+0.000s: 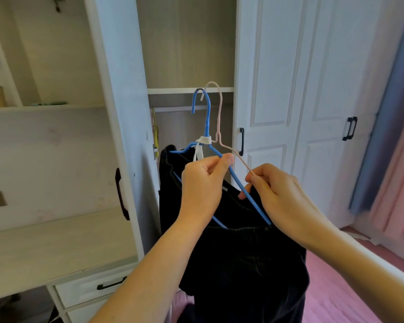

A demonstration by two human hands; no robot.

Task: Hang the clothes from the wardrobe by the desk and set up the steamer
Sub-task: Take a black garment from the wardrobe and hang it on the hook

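Observation:
A blue wire hanger (207, 123) carries a black garment (243, 259) that hangs down in front of the open wardrobe (189, 54). A pale pink hanger (219, 113) sits just behind the blue one, hooks side by side. My left hand (203, 190) grips the blue hanger's right shoulder wire, thumb on top. My right hand (278, 197) pinches the pink hanger's right arm, and its lower fingers touch the blue wire and the garment's waistband. A white strap (200, 149) is looped round the blue hanger's neck. No steamer shows.
The wardrobe's left door (117, 113) stands open beside a pale desk (51, 248) with drawers (91, 287) and shelves. Closed white doors (313, 89) lie to the right, then blue and pink curtains (390, 136). A pink bed cover (350, 287) is at the lower right.

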